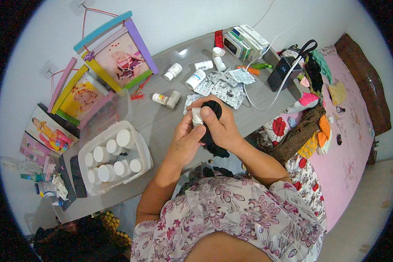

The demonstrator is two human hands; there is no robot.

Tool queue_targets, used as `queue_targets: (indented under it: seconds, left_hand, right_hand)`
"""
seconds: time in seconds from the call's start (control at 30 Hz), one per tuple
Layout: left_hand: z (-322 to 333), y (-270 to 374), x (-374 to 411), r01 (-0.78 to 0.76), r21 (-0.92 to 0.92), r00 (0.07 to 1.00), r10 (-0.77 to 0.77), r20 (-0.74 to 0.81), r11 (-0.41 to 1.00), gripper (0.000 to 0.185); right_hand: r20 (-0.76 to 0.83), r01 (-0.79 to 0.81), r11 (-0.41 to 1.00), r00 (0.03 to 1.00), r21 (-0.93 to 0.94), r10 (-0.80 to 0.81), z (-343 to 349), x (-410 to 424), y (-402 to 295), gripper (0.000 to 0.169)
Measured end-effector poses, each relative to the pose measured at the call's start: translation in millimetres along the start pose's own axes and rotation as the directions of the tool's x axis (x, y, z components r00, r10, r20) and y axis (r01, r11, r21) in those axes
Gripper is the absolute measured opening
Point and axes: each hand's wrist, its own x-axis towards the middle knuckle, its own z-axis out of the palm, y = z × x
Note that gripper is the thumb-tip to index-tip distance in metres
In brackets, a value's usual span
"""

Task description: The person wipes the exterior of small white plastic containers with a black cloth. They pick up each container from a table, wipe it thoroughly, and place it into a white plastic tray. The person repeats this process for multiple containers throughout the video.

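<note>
Both hands meet above the front part of a grey desk (163, 131). My left hand (186, 140) grips a small white bottle (197, 116), whose lower part is hidden by fingers. My right hand (224, 122) holds a black cloth (211, 137) against that bottle, thumb pressed near its top. Part of the cloth hangs below the palms. Just beyond the hands lie foil blister packs (226, 88), and a larger white bottle (195, 79) rests on its side there. Left of my hands stands a clear plastic box (147, 154) holding several white-capped bottles (105, 172).
More small bottles (173, 71) lie scattered at the back. Medicine boxes (249, 41) stand by the wall, near a black power bank (281, 73) with a looping white cable (262, 108). Picture frames (140, 47) hang at left; a phone (78, 177) lies below. Right is a bed (347, 163) with clothes.
</note>
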Motion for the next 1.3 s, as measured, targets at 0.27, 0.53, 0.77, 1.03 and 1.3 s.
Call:
queue_targets:
  seconds: [0.27, 0.53, 0.77, 1.03, 1.3]
  left_hand:
    - [-8.3, -7.4, 1.9, -0.081, -0.025, 0.996, 0.082, 0.048, 0.996, 0.054]
    - [-7.5, 2.3, -3.4, 0.055, -0.023, 0.998, -0.056, -0.019, 0.998, 0.041]
    - [-5.4, -4.8, 1.6, 0.072, -0.043, 0.996, -0.07, 0.048, 0.996, 0.036]
    - [-15.2, -3.9, 3.6, 0.085, -0.234, 0.986, -0.048, 0.161, 0.969, 0.035]
    - [-13.3, -5.4, 3.5, 0.143, -0.22, 0.975, -0.1, 0.197, 0.965, 0.041]
  right_hand:
    - [-0.092, -0.051, 0.977, 0.993, 0.209, 0.071, 5.6, -8.0, 12.2, 0.037]
    - [-0.023, 0.134, 0.981, 0.99, -0.138, -0.139, -1.2, -15.8, -7.9, 0.039]
    - [-0.082, 0.172, 0.902, 0.972, -0.397, -0.221, -2.9, -24.5, 16.8, 0.038]
    - [-0.003, 0.233, 0.876, 0.966, -0.423, -0.259, 2.3, -25.7, 14.4, 0.034]
    - [-0.093, 0.073, 0.983, 0.992, -0.167, -0.09, 3.6, -19.5, 2.0, 0.046]
